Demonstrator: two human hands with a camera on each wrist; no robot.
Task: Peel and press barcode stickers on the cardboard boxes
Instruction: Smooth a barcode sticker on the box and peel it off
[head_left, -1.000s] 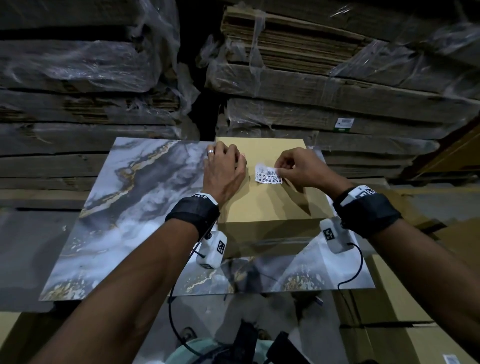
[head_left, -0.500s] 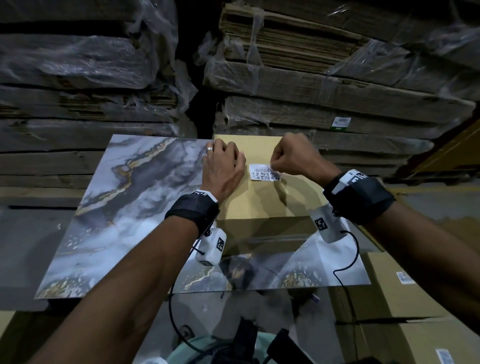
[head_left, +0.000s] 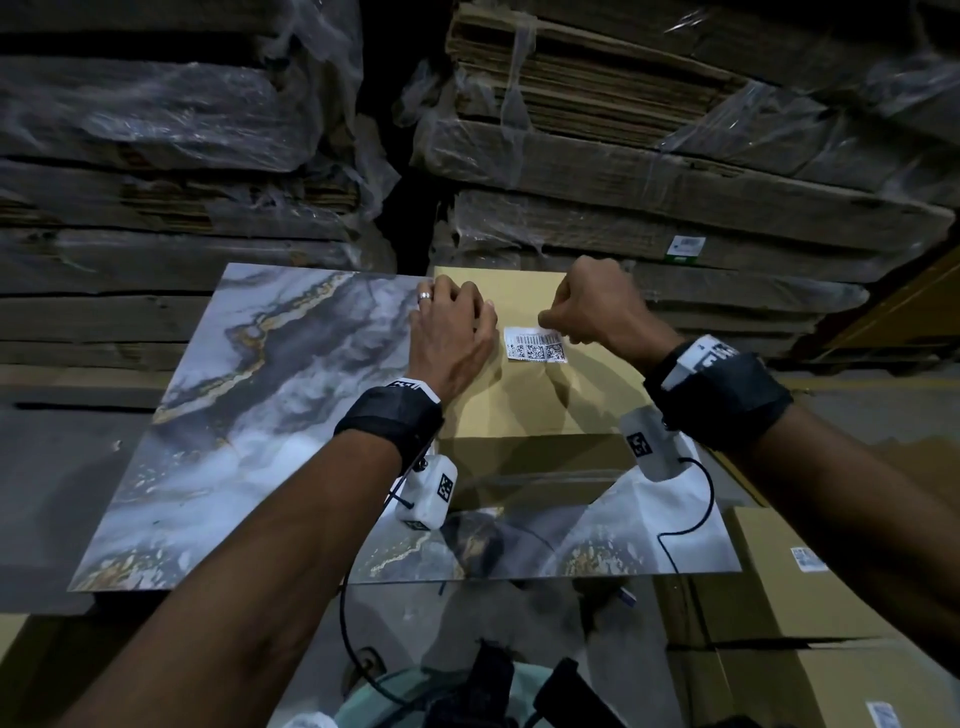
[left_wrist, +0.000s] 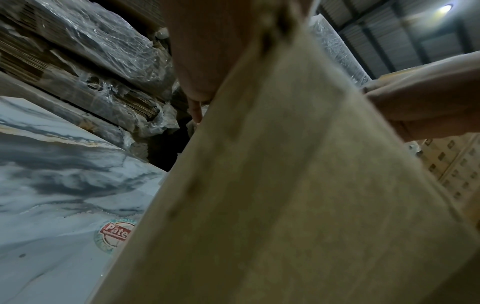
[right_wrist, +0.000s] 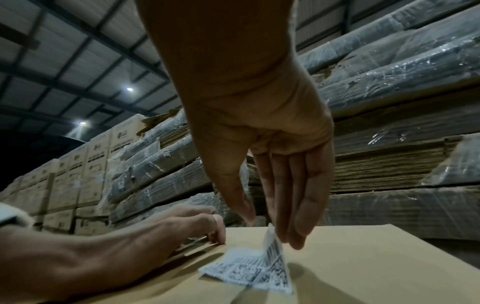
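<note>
The right hand (head_left: 592, 306) pinches the far right corner of the barcode sticker (head_left: 535, 351), which lies on the cardboard box (head_left: 524, 410). Left of this grip, the left hand (head_left: 451, 338) rests on the box. The box stands on the marble board (head_left: 270, 395).

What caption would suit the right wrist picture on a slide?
Right hand pinches the barcode sticker's lifted edge on the cardboard box; left hand rests on the box.

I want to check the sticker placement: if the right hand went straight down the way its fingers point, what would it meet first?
Most likely the barcode sticker: the right hand pinches its raised edge, fingertips pointing down just above the cardboard box, which lies directly beneath.
</note>
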